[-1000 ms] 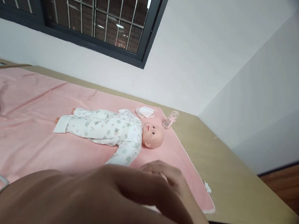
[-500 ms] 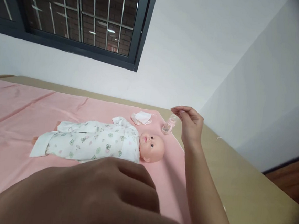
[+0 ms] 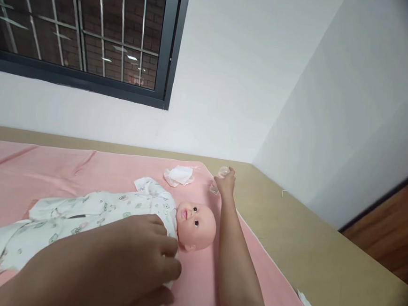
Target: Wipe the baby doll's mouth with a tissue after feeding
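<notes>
On the far right corner of the pink sheet (image 3: 64,170), my right hand (image 3: 227,183) has its thumb and fingers around a small clear baby bottle (image 3: 214,188); the hand hides its middle. A bald baby doll (image 3: 201,226) in a white printed outfit lies on its back, head to the right. Close to the camera, my left hand (image 3: 125,255) is over the doll's torso, back of the hand up. Its fingers are loosely bent and slightly apart, with nothing visible in them; the palm is hidden.
Beyond the doll's head lies a clear packet with white tissue (image 3: 180,175). A crumpled white item (image 3: 305,302) is by the sheet's right edge on the beige tabletop (image 3: 289,235). White walls and a barred window (image 3: 121,33) border the back.
My right hand has come down onto the bottle and now grips it. My left hand appears smaller and farther from the camera. The view has shifted, showing more of the tabletop's right side.
</notes>
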Motion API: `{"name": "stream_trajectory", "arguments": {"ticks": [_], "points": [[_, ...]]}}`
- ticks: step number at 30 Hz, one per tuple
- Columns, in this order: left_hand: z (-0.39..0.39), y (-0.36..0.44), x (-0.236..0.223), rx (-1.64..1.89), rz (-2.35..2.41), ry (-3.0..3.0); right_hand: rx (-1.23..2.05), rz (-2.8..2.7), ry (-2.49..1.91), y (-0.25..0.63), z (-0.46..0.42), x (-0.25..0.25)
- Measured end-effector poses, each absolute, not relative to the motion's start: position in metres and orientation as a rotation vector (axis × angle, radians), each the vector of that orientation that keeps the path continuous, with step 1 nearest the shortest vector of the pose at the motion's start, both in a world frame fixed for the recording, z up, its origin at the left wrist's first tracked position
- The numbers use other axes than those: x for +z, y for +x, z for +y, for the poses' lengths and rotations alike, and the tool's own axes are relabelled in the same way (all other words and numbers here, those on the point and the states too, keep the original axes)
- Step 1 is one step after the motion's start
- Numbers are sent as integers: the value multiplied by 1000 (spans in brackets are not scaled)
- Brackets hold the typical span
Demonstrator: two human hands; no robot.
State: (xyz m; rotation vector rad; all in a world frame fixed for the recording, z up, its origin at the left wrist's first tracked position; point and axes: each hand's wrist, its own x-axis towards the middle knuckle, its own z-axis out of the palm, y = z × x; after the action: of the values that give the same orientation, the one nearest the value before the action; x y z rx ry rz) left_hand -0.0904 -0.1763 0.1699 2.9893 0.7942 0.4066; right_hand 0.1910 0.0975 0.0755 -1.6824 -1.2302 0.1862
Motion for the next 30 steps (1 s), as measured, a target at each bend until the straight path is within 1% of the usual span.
{"name": "stream_trajectory", "arguments": {"ticks": [4,11,15,21,24,28,30], "points": [[-161,-97,171,323,920,2903,172,-1277,-1673,200,100,70],[-144,-118,170,393,1084,2799,219,-1300,-1670,206,95,68],[-133,-125,170,344,1124,2765,248,-1317,-1635,200,89,77],[-119,-123,175,357,1228,2686,304,-1331,-1420,182,76,107],[-107,-120,172,501,1338,2602,414,-1358,-1230,163,63,126],[-88,-116,161,926,1479,2458,635,-1455,-940,126,35,147],[-82,-114,156,1077,1524,2375,702,-1548,-817,106,17,153]]}}
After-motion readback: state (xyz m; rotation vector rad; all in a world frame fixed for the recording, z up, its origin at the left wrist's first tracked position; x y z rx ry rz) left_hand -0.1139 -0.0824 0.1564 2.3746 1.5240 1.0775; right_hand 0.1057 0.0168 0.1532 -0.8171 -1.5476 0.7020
